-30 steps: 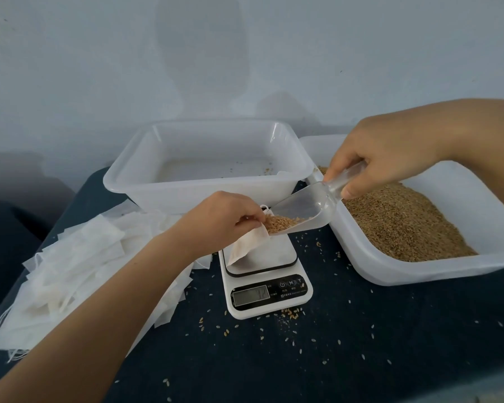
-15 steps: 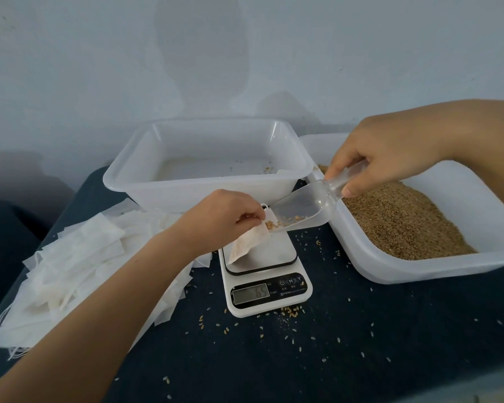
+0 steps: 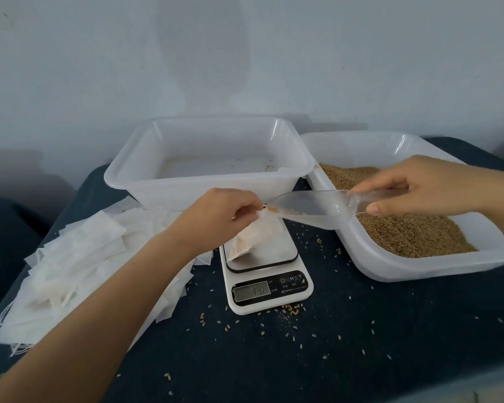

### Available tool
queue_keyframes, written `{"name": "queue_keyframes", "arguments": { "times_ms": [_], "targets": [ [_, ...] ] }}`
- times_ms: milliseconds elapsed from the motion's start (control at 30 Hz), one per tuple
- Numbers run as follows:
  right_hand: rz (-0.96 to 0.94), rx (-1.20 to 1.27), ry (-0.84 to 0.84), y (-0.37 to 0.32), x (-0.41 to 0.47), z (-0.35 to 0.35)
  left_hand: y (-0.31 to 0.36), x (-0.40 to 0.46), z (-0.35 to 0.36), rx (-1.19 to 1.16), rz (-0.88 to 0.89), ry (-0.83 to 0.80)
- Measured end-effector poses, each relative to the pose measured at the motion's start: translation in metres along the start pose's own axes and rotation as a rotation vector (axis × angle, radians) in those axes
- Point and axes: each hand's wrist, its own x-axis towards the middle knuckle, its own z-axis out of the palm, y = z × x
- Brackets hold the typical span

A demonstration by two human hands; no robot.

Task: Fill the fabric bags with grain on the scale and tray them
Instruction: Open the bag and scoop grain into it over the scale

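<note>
Head view: left hand (image 3: pixel 218 212) pinching the mouth of a fabric bag (image 3: pixel 255 237), held open and slumped on the scale (image 3: pixel 266 267) near the tabletop's middle, for weighing while filling. Right hand (image 3: pixel 416 189) curled round the handle of a clear scoop (image 3: pixel 312 206), lip at the bag mouth, nearly emptied. Grain tray (image 3: pixel 419 266) at right edge; empty tray (image 3: pixel 204 187) behind.
</note>
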Motion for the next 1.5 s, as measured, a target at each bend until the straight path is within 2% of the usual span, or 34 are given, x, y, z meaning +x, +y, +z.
{"name": "queue_keyframes", "arguments": {
  "times_ms": [267, 567, 933, 1067, 1167, 1300, 1400, 1500],
  "targets": [
    [-0.047, 0.172, 0.117, 0.02, -0.01, -0.005, 0.001, 0.0, 0.003, -0.064, -0.05, -0.026],
    [-0.051, 0.253, 0.117, 0.027, -0.006, 0.003, 0.001, -0.002, 0.002, -0.071, -0.053, -0.037],
    [-0.048, 0.236, 0.12, 0.024, -0.005, 0.006, -0.001, -0.004, 0.004, -0.059, -0.038, -0.046],
    [-0.009, 0.216, 0.109, 0.021, -0.007, 0.008, 0.004, -0.008, 0.015, 0.016, 0.053, -0.139],
    [0.044, 0.18, 0.117, 0.02, -0.009, 0.008, 0.01, -0.009, 0.031, 0.169, 0.207, -0.259],
    [0.15, 0.084, 0.24, 0.024, -0.012, -0.001, 0.016, -0.007, 0.045, 0.411, 0.334, -0.391],
    [0.248, 0.038, 0.332, 0.036, -0.019, -0.01, 0.02, -0.003, 0.052, 0.51, 0.401, -0.417],
    [0.36, 0.008, 0.348, 0.055, -0.03, -0.018, 0.02, 0.003, 0.055, 0.545, 0.429, -0.389]
  ]
}}
